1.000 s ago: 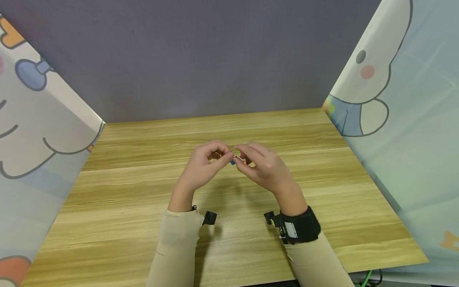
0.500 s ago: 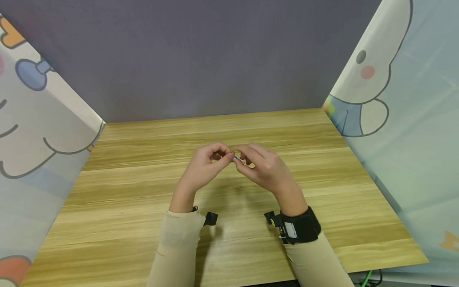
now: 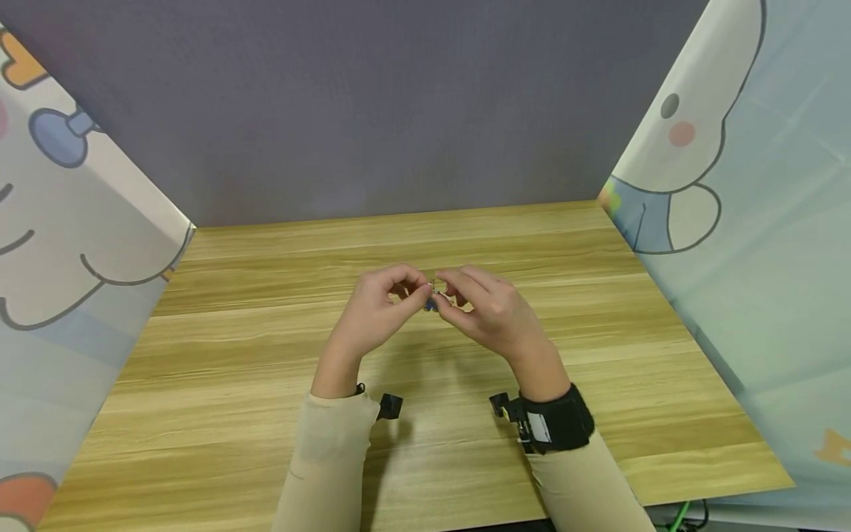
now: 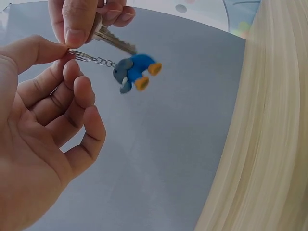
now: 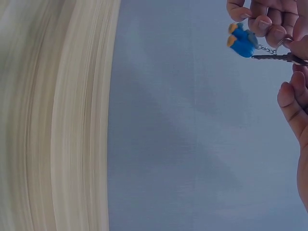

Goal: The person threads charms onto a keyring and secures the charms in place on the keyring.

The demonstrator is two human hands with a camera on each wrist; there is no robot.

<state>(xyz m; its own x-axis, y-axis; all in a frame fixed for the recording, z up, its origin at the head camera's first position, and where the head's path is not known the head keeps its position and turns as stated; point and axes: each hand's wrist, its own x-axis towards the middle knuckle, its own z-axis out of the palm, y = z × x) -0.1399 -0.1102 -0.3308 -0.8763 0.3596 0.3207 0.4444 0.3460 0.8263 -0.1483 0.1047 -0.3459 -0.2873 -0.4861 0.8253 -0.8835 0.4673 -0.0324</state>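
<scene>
Thumb and index finger of my left hand (image 3: 380,314) pinch a metal key ring (image 4: 81,56), its other fingers loosely curled. From the ring a short chain (image 4: 105,62) leads to a small elephant charm (image 4: 140,65) with a blue body, grey head and yellow feet. My right hand (image 3: 495,310) pinches a silver key (image 4: 115,41) by its head, right against the ring. The toothed blade points away, close above the charm in the left wrist view. Whether the key is threaded on the ring is hidden by the fingertips. Both hands are held above the table.
A wood-grain table (image 3: 266,443) lies below the hands. Behind it rises a grey panel (image 3: 399,111), and cartoon-printed curtains (image 3: 751,295) flank both sides. A green cable (image 3: 679,517) shows past the table's front right corner.
The charm has swung about, up toward the fingers and then down below them. Both hands keep nearly the same place with only slight finger shifts.
</scene>
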